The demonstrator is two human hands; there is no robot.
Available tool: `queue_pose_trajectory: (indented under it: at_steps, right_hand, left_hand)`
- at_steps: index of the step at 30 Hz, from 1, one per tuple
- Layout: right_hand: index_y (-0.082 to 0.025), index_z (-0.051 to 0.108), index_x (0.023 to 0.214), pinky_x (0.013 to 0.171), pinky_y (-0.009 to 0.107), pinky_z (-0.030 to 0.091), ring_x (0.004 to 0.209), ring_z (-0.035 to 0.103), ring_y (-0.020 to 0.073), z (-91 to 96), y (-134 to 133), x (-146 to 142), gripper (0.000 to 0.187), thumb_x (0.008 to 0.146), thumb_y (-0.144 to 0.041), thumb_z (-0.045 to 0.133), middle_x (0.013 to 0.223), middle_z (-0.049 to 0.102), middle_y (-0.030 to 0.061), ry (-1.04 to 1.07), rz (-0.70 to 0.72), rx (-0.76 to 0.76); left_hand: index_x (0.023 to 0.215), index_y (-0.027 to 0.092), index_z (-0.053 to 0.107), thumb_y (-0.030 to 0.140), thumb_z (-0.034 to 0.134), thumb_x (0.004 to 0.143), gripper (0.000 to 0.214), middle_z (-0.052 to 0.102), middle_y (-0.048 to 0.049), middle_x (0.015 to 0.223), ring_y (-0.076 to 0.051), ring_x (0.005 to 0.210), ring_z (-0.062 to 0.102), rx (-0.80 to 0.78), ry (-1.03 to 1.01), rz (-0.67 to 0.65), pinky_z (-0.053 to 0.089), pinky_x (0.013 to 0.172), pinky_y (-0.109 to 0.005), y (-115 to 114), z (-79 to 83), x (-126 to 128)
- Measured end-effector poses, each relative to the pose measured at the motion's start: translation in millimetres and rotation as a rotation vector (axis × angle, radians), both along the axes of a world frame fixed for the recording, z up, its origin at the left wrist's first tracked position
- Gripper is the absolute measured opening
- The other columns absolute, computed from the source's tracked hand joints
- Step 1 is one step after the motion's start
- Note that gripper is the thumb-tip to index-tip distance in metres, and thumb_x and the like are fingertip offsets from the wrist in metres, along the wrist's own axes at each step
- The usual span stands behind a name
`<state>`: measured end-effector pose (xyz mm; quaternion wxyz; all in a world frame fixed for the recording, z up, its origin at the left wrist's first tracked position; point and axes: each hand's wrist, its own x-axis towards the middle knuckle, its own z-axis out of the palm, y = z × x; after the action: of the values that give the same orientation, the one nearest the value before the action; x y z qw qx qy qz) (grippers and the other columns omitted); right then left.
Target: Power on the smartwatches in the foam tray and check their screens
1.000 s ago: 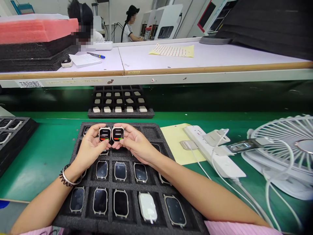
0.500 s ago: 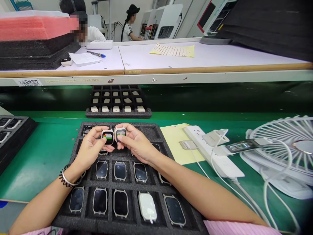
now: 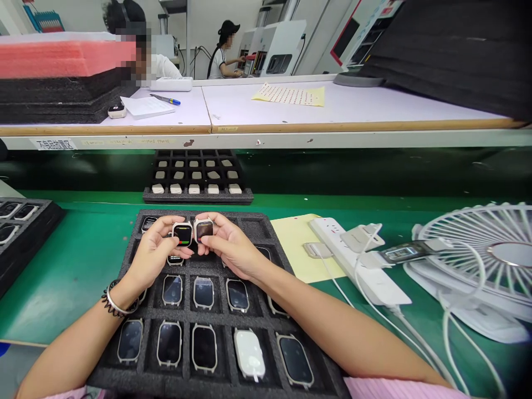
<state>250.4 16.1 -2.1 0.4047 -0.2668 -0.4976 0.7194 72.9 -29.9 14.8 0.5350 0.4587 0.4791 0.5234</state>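
My left hand [image 3: 160, 244] is closed on a smartwatch body [image 3: 182, 233] without straps; its lit screen shows a green and red band, and the thumb lies at the screen's edge. Close beside it, my right hand [image 3: 226, 241] grips a second smartwatch body [image 3: 203, 229], whose screen looks mostly dark, with the thumb on its lower part. Both are held above a black foam tray [image 3: 187, 312]. Several strapless watch bodies lie in its pockets, such as a dark-screened watch [image 3: 204, 347] and one showing its white back [image 3: 249, 353]. My forearms hide some pockets.
A white power strip [image 3: 357, 260] with chargers and cables lies to the right on yellow paper [image 3: 286, 233], beside a white fan [image 3: 494, 260]. Another foam tray [image 3: 197, 198] sits under the shelf [image 3: 266, 119]; one more tray [image 3: 37, 233] is at left. Two people are beyond the shelf.
Both watch screens have changed: the left shows less colour, and the right has gone from a light display with green to mostly dark. The hands stay nearly in place; the view has shifted slightly.
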Motion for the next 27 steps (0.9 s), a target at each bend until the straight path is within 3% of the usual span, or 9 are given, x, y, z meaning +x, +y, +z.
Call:
queue_pose_trajectory:
  at_steps: [8, 13, 17, 23, 27]
  right_hand:
    - [-0.019, 0.056, 0.115, 0.064, 0.029, 0.052, 0.065, 0.070, 0.0168, -2.6, 6.3, -1.5, 0.037, 0.085, -0.038, 0.066, 0.087, 0.070, 0.0031, 0.080, 0.033, -0.173]
    - [-0.021, 0.055, 0.115, 0.057, 0.028, 0.051, 0.061, 0.069, 0.0170, 9.4, 11.2, -1.5, 0.029, 0.089, -0.033, 0.062, 0.093, 0.071, 0.0055, 0.059, 0.016, -0.130]
    - [-0.021, 0.055, 0.116, 0.053, 0.026, 0.047, 0.055, 0.064, 0.0142, 41.7, 21.7, -3.5, 0.030, 0.089, -0.030, 0.059, 0.089, 0.072, 0.0048, 0.087, 0.002, 0.004]
    - [-0.021, 0.053, 0.109, 0.055, 0.027, 0.048, 0.055, 0.062, 0.0135, 114.1, 37.7, -3.7, 0.027, 0.085, -0.031, 0.058, 0.082, 0.069, 0.0013, 0.153, 0.036, 0.276]
    - [-0.022, 0.052, 0.113, 0.060, 0.026, 0.051, 0.062, 0.063, 0.0128, 150.3, 39.0, 0.3, 0.037, 0.079, -0.028, 0.065, 0.084, 0.068, -0.0004, 0.149, 0.062, 0.426]
  left_hand:
    - [0.112, 0.018, 0.059, 0.032, 0.069, 0.075, 0.041, 0.067, -0.0012, 0.090, -0.017, 0.065, 0.072, -0.024, -0.118, 0.031, 0.062, 0.065, -0.029, 5.9, -5.0, -4.9]
    - [0.120, 0.015, 0.059, 0.031, 0.067, 0.077, 0.047, 0.072, -0.0062, 0.094, -0.018, 0.066, 0.072, -0.045, -0.199, 0.027, 0.061, 0.065, -0.029, 9.1, 6.6, -9.3]
    - [0.124, 0.013, 0.058, 0.027, 0.067, 0.074, 0.052, 0.074, -0.0086, 0.093, -0.019, 0.067, 0.073, 0.055, -0.182, -0.030, 0.061, 0.067, -0.030, 14.4, 37.3, -11.1]
    - [0.125, 0.016, 0.057, 0.014, 0.069, 0.067, 0.060, 0.071, -0.0020, 0.091, -0.015, 0.066, 0.072, 0.354, -0.090, -0.040, 0.060, 0.069, -0.028, 26.5, 100.0, -5.8]
    - [0.129, 0.018, 0.055, 0.013, 0.070, 0.067, 0.064, 0.066, 0.0013, 0.088, -0.012, 0.068, 0.070, 0.553, -0.034, -0.007, 0.059, 0.070, -0.024, 33.7, 128.8, 0.0]
